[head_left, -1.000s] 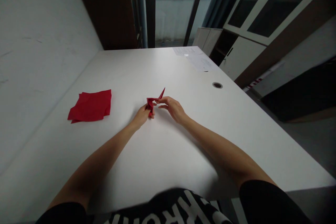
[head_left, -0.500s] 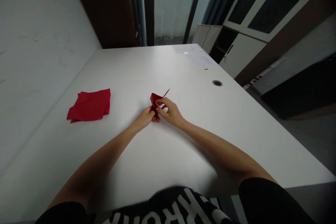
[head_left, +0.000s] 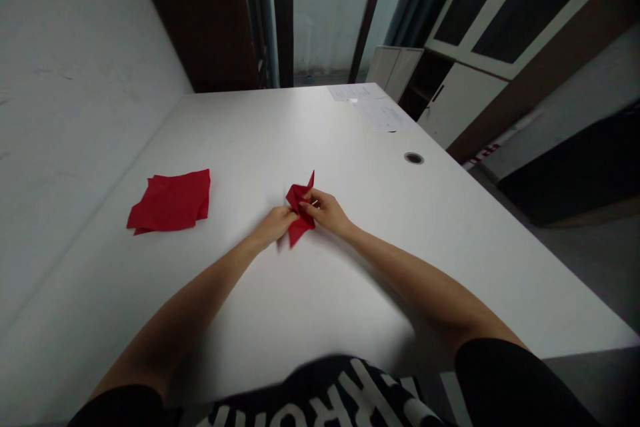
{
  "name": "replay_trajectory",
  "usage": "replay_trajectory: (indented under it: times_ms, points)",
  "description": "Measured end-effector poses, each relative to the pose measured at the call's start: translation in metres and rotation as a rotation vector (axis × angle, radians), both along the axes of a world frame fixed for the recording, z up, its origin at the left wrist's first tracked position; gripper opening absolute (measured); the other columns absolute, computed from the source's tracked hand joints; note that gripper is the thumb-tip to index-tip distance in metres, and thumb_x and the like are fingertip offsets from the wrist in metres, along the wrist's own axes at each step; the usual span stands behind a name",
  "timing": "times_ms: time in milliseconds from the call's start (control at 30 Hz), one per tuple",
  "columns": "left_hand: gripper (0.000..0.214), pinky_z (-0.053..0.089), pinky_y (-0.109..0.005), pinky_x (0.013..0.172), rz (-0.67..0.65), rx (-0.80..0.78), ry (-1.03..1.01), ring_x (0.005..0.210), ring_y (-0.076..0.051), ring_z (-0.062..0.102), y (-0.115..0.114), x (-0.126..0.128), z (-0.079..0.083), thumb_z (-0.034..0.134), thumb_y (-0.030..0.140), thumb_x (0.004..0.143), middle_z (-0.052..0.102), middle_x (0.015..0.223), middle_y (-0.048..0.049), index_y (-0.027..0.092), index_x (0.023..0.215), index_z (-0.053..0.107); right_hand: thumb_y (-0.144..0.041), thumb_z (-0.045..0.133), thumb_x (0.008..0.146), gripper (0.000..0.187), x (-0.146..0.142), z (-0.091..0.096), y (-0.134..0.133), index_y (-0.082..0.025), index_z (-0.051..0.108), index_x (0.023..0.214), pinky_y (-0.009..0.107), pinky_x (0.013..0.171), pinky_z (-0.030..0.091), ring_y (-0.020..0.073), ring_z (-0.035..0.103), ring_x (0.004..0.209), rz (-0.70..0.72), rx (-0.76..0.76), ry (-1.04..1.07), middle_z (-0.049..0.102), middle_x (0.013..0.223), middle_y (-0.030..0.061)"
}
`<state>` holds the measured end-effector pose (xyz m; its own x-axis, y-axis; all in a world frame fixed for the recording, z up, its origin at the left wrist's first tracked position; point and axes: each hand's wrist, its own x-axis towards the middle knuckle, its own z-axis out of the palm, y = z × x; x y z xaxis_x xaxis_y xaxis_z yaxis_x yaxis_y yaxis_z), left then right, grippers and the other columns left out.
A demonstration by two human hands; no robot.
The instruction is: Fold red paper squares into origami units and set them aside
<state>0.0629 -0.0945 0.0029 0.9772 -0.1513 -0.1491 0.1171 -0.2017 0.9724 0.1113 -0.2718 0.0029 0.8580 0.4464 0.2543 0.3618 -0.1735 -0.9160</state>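
Left hand and right hand pinch one red piece

The red piece is near the middle of the white table, in front of the person, folded, with a thin tip pointing away from the body and a broader point aimed back toward it. From where I stand I cannot tell whether its underside touches the tabletop.

The left hand grips it from its left edge, thumb laid on top; the other fingers are mostly tucked out of my sight beneath. The right hand has it on the other side, thumb and forefinger closed on the folds near the upper part, the remaining fingers curled in. The two hands are close together, with only the red folds between them.

Well apart on the left, toward the wall, lies a pile of flat red sheets, stacked unevenly so the corners stick out. Printed papers rest at the far right corner, and a round hole sits in the tabletop near the right edge. Beyond the table I see a window, a dark curtain and a cabinet.
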Motion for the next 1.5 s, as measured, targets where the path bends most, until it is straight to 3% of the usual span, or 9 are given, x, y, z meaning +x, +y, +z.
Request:
replay_trajectory:
  times_ms: [133,300,533,667,900,1067,1300,1500]
  points:
    - [0.016,0.050,-0.029,0.076,0.134,0.148,-0.314,0.085,-0.018,0.065,-0.001,-0.003,0.007,0.063,0.027,0.082,0.072,0.094,-0.0033,0.020,0.096,0.065,-0.027,0.059,0.087,0.009,-0.008,0.009,-0.001,-0.021,0.056,0.081,0.028,0.063,0.042,0.0147,0.054,0.065,-0.118,-0.122,-0.157,0.063,0.075,0.0002]
    - [0.021,0.050,-0.030,0.080,0.153,0.175,-0.347,0.085,-0.018,0.065,-0.002,-0.006,0.010,0.060,0.038,0.090,0.071,0.095,-0.0041,0.019,0.098,0.065,-0.024,0.058,0.087,0.004,-0.013,0.011,-0.001,-0.022,0.055,0.085,0.029,0.065,0.042,0.0158,0.056,0.068,-0.115,-0.144,-0.214,0.065,0.079,0.0008]
    - [0.029,0.049,-0.027,0.075,0.194,-0.133,-0.181,0.077,-0.016,0.063,0.002,0.003,-0.003,0.055,0.042,0.093,0.070,0.085,-0.0033,0.015,0.090,0.066,-0.037,0.059,0.089,0.019,-0.004,0.002,0.001,-0.023,0.048,0.085,0.026,0.059,0.040,0.0130,0.050,0.062,-0.083,0.109,0.022,0.057,0.071,-0.0035]
    - [0.031,0.052,-0.030,0.082,0.168,-0.340,-0.124,0.092,-0.019,0.067,0.006,0.003,-0.002,0.059,0.041,0.090,0.072,0.101,-0.0085,0.014,0.104,0.069,-0.037,0.063,0.086,0.022,0.002,-0.006,0.003,-0.023,0.046,0.084,0.027,0.062,0.044,0.0135,0.054,0.067,0.019,0.247,0.099,0.058,0.076,-0.0025]
    - [0.026,0.053,-0.031,0.085,0.199,-0.665,0.037,0.092,-0.020,0.069,0.005,0.009,-0.002,0.064,0.034,0.083,0.075,0.100,-0.0068,0.015,0.100,0.071,-0.028,0.060,0.080,0.014,0.001,-0.012,0.001,-0.023,0.054,0.092,0.031,0.066,0.046,0.0171,0.058,0.072,-0.121,0.128,0.066,0.062,0.079,-0.0010]
    - [0.031,0.052,-0.032,0.085,0.190,-0.729,0.106,0.090,-0.022,0.070,0.004,0.011,-0.004,0.073,0.037,0.078,0.075,0.097,-0.0067,0.015,0.100,0.070,-0.025,0.061,0.073,0.015,0.002,-0.011,0.003,-0.024,0.046,0.077,0.028,0.059,0.043,0.0156,0.052,0.065,-0.210,0.160,0.122,0.056,0.069,-0.0035]
    - [0.020,0.052,-0.031,0.079,0.229,-0.730,0.085,0.087,-0.021,0.070,0.003,0.008,-0.006,0.077,0.030,0.078,0.074,0.090,-0.0059,0.016,0.091,0.069,-0.021,0.057,0.069,0.020,0.003,-0.004,0.008,-0.024,0.038,0.074,0.024,0.053,0.030,0.0107,0.037,0.056,-0.186,0.468,0.341,0.042,0.062,-0.0069]
    - [0.024,0.055,-0.037,0.087,0.225,-0.830,0.167,0.098,-0.026,0.071,0.002,0.007,-0.003,0.075,0.034,0.080,0.075,0.097,-0.0083,0.017,0.097,0.070,-0.020,0.062,0.067,0.024,-0.001,0.003,0.009,-0.024,0.049,0.087,0.022,0.054,0.033,0.0111,0.046,0.060,-0.050,0.556,0.508,0.053,0.071,-0.0063]
